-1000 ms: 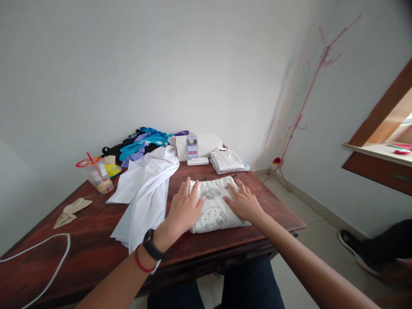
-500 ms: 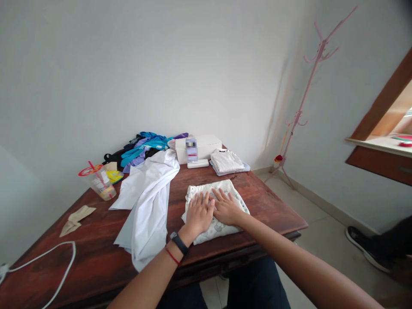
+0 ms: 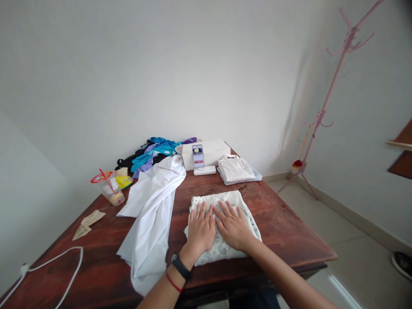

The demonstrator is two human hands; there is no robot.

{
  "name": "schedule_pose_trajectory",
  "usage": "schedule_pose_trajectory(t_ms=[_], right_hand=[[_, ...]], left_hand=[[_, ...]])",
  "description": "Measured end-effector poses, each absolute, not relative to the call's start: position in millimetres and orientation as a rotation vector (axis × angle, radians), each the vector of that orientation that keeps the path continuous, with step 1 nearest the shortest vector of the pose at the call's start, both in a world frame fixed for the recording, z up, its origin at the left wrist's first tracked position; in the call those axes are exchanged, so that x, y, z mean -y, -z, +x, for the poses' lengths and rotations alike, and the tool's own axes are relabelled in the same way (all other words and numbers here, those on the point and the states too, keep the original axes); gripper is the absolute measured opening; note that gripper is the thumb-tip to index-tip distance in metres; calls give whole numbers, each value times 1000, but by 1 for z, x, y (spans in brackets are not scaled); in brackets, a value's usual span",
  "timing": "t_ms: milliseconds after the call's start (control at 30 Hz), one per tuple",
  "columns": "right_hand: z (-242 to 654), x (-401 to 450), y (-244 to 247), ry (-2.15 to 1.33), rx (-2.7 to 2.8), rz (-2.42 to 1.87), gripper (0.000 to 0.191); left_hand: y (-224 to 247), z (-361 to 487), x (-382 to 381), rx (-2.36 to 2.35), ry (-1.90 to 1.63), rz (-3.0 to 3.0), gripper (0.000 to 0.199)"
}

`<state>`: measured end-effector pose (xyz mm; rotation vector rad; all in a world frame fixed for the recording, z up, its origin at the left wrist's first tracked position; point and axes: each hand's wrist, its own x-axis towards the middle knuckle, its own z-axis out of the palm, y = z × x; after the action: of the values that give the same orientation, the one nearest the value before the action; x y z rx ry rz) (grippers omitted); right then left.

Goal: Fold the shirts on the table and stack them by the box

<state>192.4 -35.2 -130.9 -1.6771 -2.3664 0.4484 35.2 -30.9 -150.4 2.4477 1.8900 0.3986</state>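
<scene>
A folded white garment with grey print (image 3: 222,250) lies near the front edge of the wooden table (image 3: 277,214). On its left half rests my left hand (image 3: 201,227), palm down with fingers spread; the wrist bears a dark band and a red string. My right hand (image 3: 234,225) lies flat beside it, fingers apart, on the same cloth. The two hands nearly touch at the thumbs, and both cover part of the print. Left of them, a long white garment (image 3: 154,231) is spread loosely down the table.
Behind stand a white box (image 3: 209,151), a phone (image 3: 198,156) and a small stack of folded clothes (image 3: 236,168). A heap of clothes (image 3: 157,148), a plastic cup (image 3: 111,191), a beige cloth (image 3: 88,223) and a white cable (image 3: 77,268) occupy the left. A pink coat rack (image 3: 333,86) stands right.
The view has shifted, so the table sits lower and the coat rack farther right. Both hands stay flat on the folded garment, with the right hand's fingers a little more spread.
</scene>
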Motion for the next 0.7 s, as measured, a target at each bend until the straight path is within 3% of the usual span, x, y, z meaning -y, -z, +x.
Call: schedule_pose_trajectory(t_ms=[400, 700], right_hand=[[195, 36, 133, -445, 2338, -1634, 57], [197, 35, 140, -433, 2264, -1586, 54]], left_hand=[[144, 30, 36, -1806, -375, 2422, 54], [149, 28, 37, -1784, -577, 2321, 47]])
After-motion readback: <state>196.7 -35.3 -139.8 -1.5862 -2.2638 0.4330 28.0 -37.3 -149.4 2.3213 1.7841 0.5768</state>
